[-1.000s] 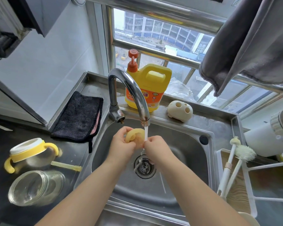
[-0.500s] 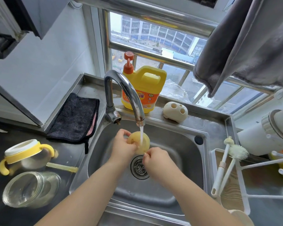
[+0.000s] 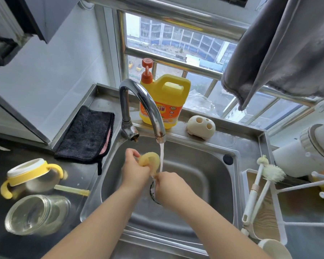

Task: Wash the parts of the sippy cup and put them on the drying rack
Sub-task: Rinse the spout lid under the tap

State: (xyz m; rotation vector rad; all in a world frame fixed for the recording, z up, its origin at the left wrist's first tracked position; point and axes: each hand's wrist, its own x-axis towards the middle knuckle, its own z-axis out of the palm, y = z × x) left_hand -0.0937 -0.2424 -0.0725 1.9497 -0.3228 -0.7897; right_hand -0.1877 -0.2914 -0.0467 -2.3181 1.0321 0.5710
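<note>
Head cam had the left hand (image 3: pixel 134 170) pinching the floppy yellow silicone piece (image 3: pixel 150 161) under the tap over the sink (image 3: pixel 204 176), right hand (image 3: pixel 171 186) curled at its lower edge; looked light, slippery, so I'd grip the rim.

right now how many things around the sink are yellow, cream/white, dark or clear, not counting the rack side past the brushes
yellow: 4 - detergent jug, cup lid with handles, straw, round part held in the left hand
cream/white: 3 - holder with holes, two bottle brushes
dark: 1 - cloth
clear: 1 - jar
total: 9
</note>
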